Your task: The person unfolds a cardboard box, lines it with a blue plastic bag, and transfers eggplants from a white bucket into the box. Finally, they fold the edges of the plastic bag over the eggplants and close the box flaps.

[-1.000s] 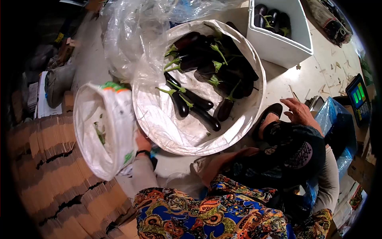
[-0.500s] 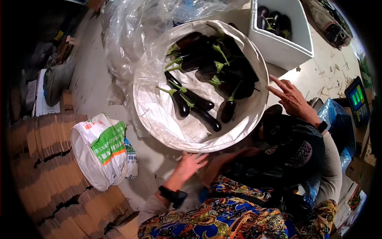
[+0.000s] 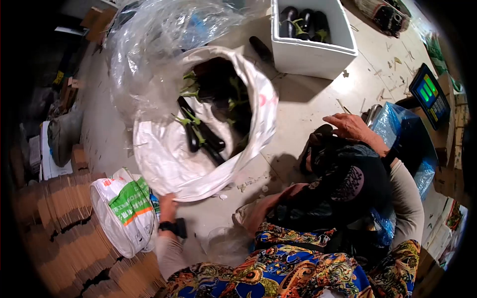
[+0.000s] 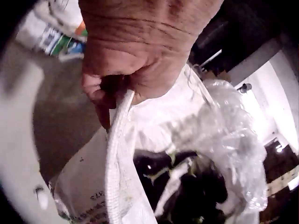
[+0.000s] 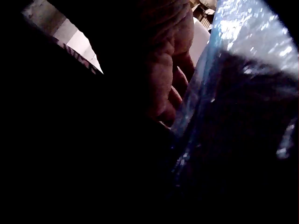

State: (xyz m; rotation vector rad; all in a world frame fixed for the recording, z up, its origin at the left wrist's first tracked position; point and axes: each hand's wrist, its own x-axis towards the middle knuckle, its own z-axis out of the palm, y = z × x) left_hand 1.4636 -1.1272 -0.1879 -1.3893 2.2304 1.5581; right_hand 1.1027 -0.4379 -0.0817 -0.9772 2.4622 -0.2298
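Observation:
A large round white sack [image 3: 174, 174] holds many dark eggplants [image 3: 191, 138] with green stems. My left hand [image 3: 168, 207] is at its near-left rim; in the left wrist view that hand [image 4: 140, 51] grips the folded rim [image 4: 113, 154], fingers curled round the cloth, eggplants [image 4: 196, 191] below. My right hand [image 3: 352, 128] is held over the dark-clothed knee, fingers loosely extended, holding nothing visible. In the dark right wrist view the right hand [image 5: 170, 70] hangs beside blue plastic wrap [image 5: 247, 56].
A white foam box [image 3: 315, 59] with several eggplants stands behind the sack; one eggplant [image 3: 260, 48] lies on the floor beside it. Clear plastic [image 3: 144, 64] lies at back left, a smaller white-green bag [image 3: 130, 203] and cardboard stacks [image 3: 54, 213] at left, a scale display [image 3: 430, 94] at right.
The left hand left the smaller bag and took hold of the large sack's rim. That sack has tilted and shifted left. The right hand has drawn back from its right rim.

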